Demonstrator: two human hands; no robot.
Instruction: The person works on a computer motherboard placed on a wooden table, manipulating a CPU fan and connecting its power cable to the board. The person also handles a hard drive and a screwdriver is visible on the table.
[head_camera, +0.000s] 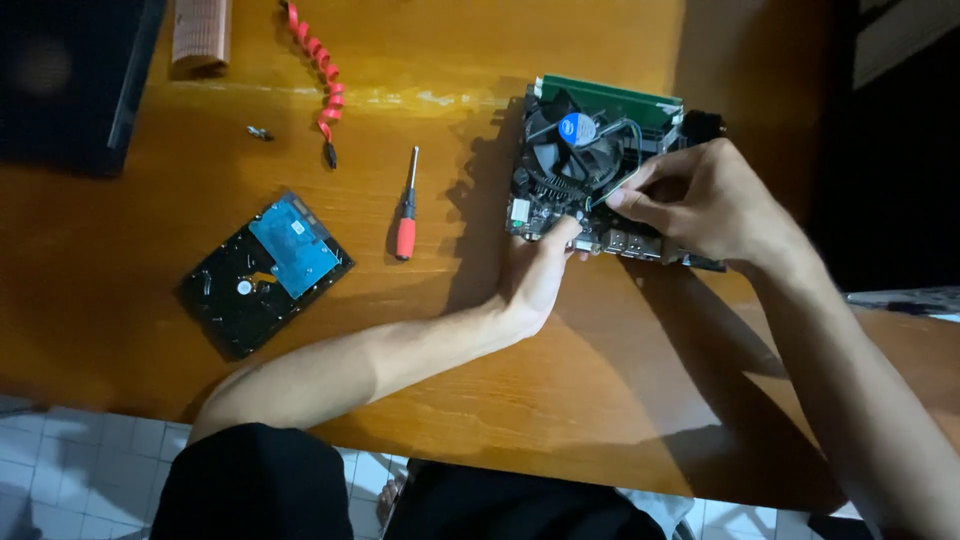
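Observation:
A small computer motherboard (540, 200) with a round black cooler fan (570, 150) and green memory sticks (610, 97) lies on the wooden table (420, 330). My left hand (540, 270) grips the board's near edge from below, thumb on the edge. My right hand (700, 200) rests over the board's right side, fingers pinched on a thin wire beside the fan. A red-handled screwdriver (406, 205) lies left of the board, untouched.
A hard drive (265, 272) lies circuit side up at the left. A red coiled cable (318, 70) and a small screw (260, 132) lie at the back. A dark box (70, 80) fills the back left corner. White floor tiles show beneath the table's front edge.

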